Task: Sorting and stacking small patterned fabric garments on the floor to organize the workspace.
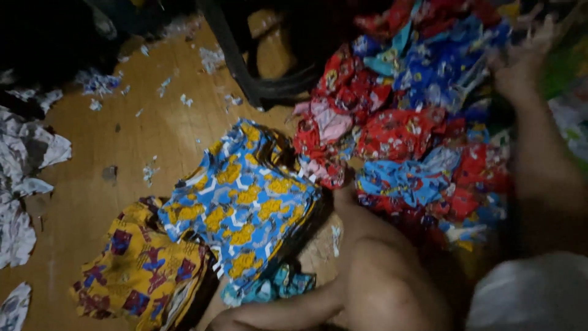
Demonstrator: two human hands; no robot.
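Note:
My right hand (524, 61) reaches to the top right, blurred, with its fingers spread at the far edge of a loose heap of red and blue printed cloth pieces (416, 122). It grips nothing that I can see. Along the bottom edge a bare limb (275, 312) stretches left toward a neat stack of blue and yellow printed cloth (245, 196). Its end lies beside a small teal piece (275, 285). It may be my left arm, but the hand's shape is unclear. A second stack, yellow with red and blue print (138, 263), lies at the lower left.
My bare knee (380, 270) and white shorts (527, 294) fill the lower right. The wooden floor (122, 135) carries scattered paper scraps. White crumpled cloth (24, 159) lies along the left edge. A dark curved frame (245, 67) stands at the top centre.

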